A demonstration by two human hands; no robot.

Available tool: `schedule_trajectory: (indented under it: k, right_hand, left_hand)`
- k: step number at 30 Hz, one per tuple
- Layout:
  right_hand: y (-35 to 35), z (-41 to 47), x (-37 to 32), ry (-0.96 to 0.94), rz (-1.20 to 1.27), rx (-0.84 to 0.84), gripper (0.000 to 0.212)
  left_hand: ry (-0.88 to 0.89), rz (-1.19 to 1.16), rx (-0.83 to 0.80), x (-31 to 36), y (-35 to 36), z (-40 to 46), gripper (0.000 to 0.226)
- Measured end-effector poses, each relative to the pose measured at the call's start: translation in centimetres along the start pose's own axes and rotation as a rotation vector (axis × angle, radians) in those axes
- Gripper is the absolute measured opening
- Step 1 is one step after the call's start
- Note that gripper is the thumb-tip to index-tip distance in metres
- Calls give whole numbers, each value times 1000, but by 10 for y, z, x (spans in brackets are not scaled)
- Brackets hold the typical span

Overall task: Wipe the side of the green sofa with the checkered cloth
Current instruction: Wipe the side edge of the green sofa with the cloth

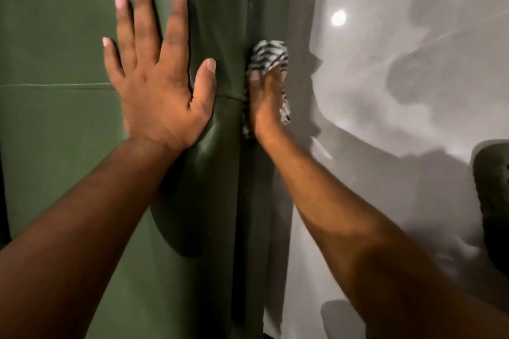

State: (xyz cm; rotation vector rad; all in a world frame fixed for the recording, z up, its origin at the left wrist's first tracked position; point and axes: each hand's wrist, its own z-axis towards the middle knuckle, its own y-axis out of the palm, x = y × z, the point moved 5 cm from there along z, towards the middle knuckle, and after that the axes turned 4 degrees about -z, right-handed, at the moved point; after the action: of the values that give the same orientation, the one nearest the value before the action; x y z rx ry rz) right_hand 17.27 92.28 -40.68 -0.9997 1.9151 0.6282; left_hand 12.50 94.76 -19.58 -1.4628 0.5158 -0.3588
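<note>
Pressing the limp, light black-and-white checkered cloth (268, 59) at frame centre against the smooth green leather-like sofa (60, 36) side, the right hand (265, 103) clutches its bunched middle, while the left hand (157, 82) lies flat, fingers spread, grasping nothing.

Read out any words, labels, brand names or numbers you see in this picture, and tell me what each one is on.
None: no readable text anywhere in this view.
Green sofa: plain upholstery with stitched seams, no tag or label showing.
Checkered cloth, held against the sofa's side by the right hand: only a dark and white woven pattern, no print.
Left hand, pale floor: no markings.
</note>
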Motion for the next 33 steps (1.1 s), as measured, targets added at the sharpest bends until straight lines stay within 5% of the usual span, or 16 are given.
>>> schedule_trajectory:
  k: [2,7,12,17,21,27,33]
  right_hand:
    - [7,-61,19,-9,-76,-38,81]
    - [15,-201,109,330,124,-75,90]
    - [11,-110,128,466,152,-41,76]
    - [2,0,49,179,153,1,72]
    - [11,-40,21,50,50,-57,83]
    - [7,-159,95,411,102,-125,97]
    - [-2,-55,57,288,55,-85,82]
  left_hand:
    - [-6,-2,18,-1,1,0,68]
    - [-7,-12,33,-3,-2,-2,67]
    - [-12,-26,37,-1,-4,0,67]
    - [-3,-1,61,-1,1,-1,67]
    - [-1,0,58,0,0,1,69]
    - [-16,-18,38,2,-1,1,71]
    - [-19,-27,20,0,0,0,71]
